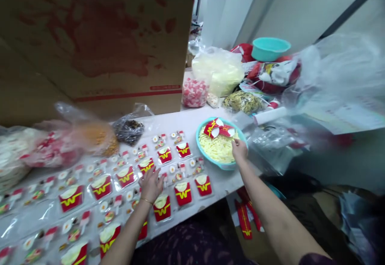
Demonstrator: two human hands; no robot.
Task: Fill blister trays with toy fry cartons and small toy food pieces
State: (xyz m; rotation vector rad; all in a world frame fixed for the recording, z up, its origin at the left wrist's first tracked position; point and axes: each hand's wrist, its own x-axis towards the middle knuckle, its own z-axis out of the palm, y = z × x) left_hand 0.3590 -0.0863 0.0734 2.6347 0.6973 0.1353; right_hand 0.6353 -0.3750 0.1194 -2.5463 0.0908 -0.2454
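Pale table [214, 184], packets [183, 193] in rows. Left hand [151, 184] splays above them; right hand [240, 151] curls at three o'clock in the bowl [205, 155], grip unclear; best pinch strips [217, 151] lightly.

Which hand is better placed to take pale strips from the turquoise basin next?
Probably the right hand: it reaches over the right side of the turquoise basin, at the pale strips. The left hand is farther off, among the red packets.
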